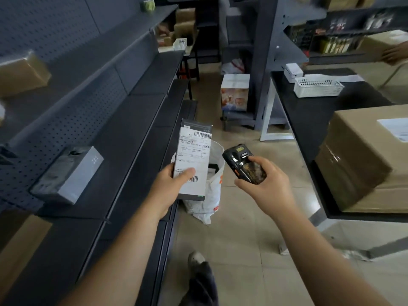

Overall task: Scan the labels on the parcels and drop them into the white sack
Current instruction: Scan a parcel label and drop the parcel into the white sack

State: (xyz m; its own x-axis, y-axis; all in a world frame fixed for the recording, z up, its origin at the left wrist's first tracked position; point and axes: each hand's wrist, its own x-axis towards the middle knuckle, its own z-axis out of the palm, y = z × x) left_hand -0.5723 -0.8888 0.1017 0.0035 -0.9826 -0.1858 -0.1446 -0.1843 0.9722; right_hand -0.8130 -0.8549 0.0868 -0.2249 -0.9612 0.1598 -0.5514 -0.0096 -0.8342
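Observation:
My left hand (171,184) grips a flat dark parcel (194,151) by its lower left edge, thumb across the white shipping label with barcodes, which faces me. My right hand (265,182) holds a black handheld scanner (242,164), thumb on its keys, its head aimed toward the parcel a short way to the left. Behind and below the parcel, the white sack (213,186) stands open on the tiled floor with dark parcels inside. A grey boxed parcel (68,175) lies on the dark shelf at left.
Dark shelving (123,151) runs along the left, with a brown box (22,74) higher up. A black table (309,115) at right carries a white basket (318,86), a label printer (293,72) and large cardboard boxes (364,155). Another person's hand (395,53) shows at far right.

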